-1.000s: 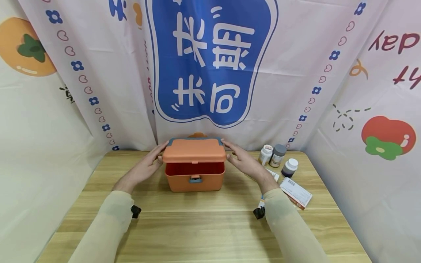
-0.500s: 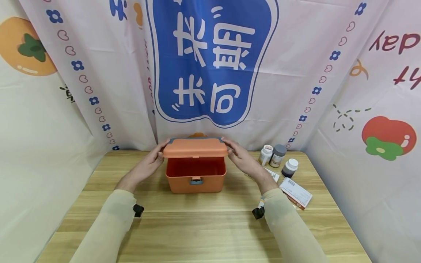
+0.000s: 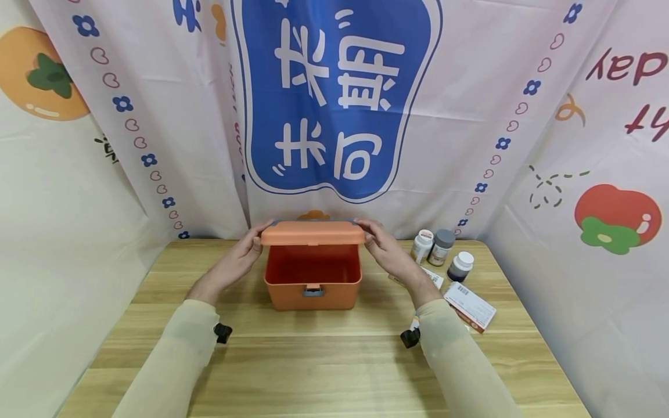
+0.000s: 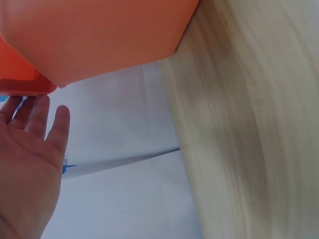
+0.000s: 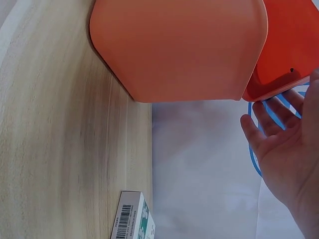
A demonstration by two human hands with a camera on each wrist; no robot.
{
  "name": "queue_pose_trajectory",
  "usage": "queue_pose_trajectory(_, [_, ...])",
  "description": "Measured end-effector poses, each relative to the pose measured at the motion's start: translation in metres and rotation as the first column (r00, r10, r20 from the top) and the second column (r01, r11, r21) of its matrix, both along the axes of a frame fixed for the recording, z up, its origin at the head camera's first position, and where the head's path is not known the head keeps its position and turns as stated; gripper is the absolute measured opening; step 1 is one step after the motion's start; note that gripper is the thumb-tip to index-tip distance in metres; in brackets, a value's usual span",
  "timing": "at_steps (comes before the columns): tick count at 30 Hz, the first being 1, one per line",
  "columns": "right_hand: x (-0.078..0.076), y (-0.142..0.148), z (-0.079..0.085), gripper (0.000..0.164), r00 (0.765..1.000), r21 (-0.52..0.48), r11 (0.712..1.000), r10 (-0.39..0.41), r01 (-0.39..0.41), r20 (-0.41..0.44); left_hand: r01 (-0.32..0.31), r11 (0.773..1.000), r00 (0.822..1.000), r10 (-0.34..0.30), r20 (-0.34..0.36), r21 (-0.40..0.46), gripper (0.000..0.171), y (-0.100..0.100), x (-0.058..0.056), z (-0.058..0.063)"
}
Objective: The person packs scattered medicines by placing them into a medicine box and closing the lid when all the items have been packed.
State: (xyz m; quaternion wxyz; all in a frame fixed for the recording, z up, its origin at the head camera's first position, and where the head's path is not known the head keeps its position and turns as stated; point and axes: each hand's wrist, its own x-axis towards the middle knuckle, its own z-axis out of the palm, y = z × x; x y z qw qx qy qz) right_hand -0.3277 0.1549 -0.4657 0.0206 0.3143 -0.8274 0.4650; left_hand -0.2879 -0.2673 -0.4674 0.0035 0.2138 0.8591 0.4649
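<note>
An orange storage box with a red inside stands at the back of the wooden table. Its orange lid is tilted up, with a blue-grey handle piece along the top. On the box front sits a blue-grey latch. My left hand touches the lid's left end, and my right hand touches its right end. In the left wrist view, extended fingers meet the lid edge from outside. Much the same shows in the right wrist view, where fingers reach the lid edge.
Right of the box stand a white bottle, a grey-capped bottle and a white-capped dark bottle. A white medicine box lies nearer, with other packets partly behind the right arm. A printed curtain hangs close behind the table.
The lid has swung further up and back, so more of the red inside shows. Both hands have moved slightly with it, and the box has shifted a little to the right and nearer.
</note>
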Motion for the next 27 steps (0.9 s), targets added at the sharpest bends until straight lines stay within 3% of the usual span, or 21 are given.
queue_pose_trajectory(8, [0.001, -0.003, 0.003, 0.118, 0.996, -0.009, 0.999, -0.048, 0.048, -0.073, -0.027, 0.999, 1.0, 0.027, -0.006, -0.026, 0.07, 0.006, 0.002, 0.005])
queue_pose_trajectory(27, [0.0, -0.002, 0.007, 0.114, 0.992, -0.051, 0.995, -0.093, 0.089, -0.08, -0.043, 0.999, 0.999, 0.043, 0.015, 0.01, 0.07, 0.012, 0.002, 0.013])
